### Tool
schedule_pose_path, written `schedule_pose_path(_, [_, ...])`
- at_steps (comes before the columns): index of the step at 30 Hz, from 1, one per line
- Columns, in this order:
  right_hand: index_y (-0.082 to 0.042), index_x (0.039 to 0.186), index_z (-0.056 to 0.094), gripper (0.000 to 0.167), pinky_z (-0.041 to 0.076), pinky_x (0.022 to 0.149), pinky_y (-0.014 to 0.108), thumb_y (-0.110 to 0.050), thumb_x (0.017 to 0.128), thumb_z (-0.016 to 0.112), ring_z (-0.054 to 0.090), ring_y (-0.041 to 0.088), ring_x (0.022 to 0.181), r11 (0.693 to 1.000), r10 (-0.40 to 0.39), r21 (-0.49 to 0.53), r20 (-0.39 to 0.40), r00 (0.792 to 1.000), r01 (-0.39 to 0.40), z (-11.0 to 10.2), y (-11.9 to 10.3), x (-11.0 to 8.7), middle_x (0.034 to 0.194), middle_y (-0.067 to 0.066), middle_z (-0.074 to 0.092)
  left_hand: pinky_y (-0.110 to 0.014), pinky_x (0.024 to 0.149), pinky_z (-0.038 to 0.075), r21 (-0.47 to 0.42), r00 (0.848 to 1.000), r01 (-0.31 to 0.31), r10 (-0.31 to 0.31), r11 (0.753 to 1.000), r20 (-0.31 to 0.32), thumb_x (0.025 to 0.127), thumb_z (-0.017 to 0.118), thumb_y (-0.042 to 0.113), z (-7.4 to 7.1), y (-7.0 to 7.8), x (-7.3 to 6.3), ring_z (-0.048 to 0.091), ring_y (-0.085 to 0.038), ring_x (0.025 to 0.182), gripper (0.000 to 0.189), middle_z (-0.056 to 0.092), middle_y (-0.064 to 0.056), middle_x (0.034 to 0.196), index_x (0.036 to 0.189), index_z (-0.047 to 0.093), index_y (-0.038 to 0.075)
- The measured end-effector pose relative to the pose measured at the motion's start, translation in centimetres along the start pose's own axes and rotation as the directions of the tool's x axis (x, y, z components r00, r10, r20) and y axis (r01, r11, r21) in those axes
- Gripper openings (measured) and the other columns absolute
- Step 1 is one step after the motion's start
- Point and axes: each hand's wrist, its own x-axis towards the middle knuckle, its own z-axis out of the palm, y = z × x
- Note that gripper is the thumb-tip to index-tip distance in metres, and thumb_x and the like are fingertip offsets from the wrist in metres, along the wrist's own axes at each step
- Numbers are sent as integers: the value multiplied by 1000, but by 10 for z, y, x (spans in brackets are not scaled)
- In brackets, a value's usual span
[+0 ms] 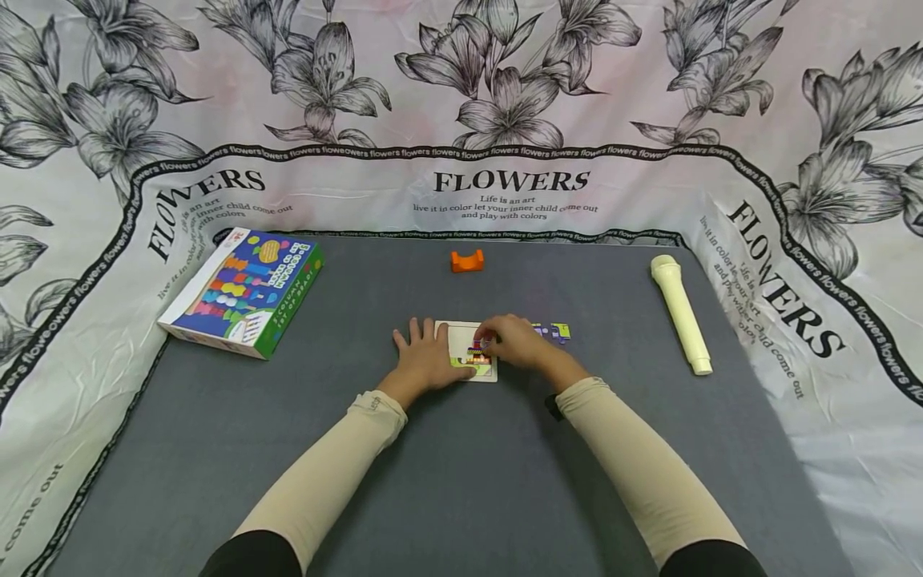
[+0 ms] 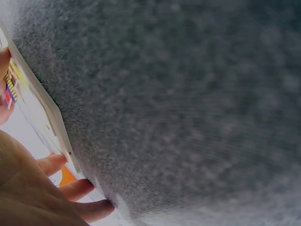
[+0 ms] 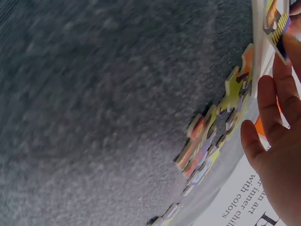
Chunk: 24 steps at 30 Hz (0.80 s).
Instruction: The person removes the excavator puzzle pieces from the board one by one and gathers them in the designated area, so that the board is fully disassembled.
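Observation:
A white-framed puzzle board lies on the grey table, with coloured pieces fitted along its near side. My left hand rests at the board's left side with fingers spread, the thumb reaching over the near edge. Between thumb and fingertips, my right hand pinches a colourful jigsaw piece low over the board. In the right wrist view that piece shows a striped yellow and dark edge. Loose jigsaw pieces lie to the right of the board, partly hidden behind the right hand.
An orange curved block sits beyond the board. On the left lies a blue and green game box; a cream-coloured tube with a wider end lies on the right. Printed flower cloth borders the table's far side.

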Motion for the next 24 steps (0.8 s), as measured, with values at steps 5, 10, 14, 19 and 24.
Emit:
schedule_pose_path(5, [-10,102,71,13,40,76,38,-11,92,64,58,16,78,1000,15,-9,1,1000,-15,0,-1,2,84,1,66,-69,110,8,2,1000,15,-15,1000,11,78,61,72,-2,1,0,9,-44,146,99,25,-17,153,149,31,10])
schedule_pose_path(10, [-10,103,72,14,42,81,43,-12,92,63,59,17,83,1000,-5,-28,28,1000,6,-1,-1,2,91,2,69,-69,110,8,-12,1000,14,-14,1000,9,78,62,71,-4,1,0,10,-44,146,98,25,-18,152,148,33,9])
schedule_pose_path(14, [-8,101,70,11,44,76,36,-11,93,62,56,14,76,999,-23,46,60,998,20,-4,1,1,90,2,68,-68,110,8,-17,1000,13,-13,1000,-4,77,63,70,-5,1,-1,10,-43,145,96,27,-17,150,146,34,9])
schedule_pose_path(19, [-5,101,67,9,43,59,25,-8,95,59,51,10,64,980,-14,199,121,993,-10,-6,3,0,82,2,63,-67,111,8,-24,1000,8,-8,1000,-6,77,64,70,-5,1,-1,11,-43,145,97,28,-18,150,146,34,9])
schedule_pose_path(24, [-6,97,66,10,40,62,26,-15,96,60,50,9,63,986,12,163,114,993,-31,-5,1,-1,78,-1,62,-67,110,9,-31,1000,2,-3,1000,-11,77,65,69,-5,2,-4,13,-42,144,97,28,-18,149,146,34,9])
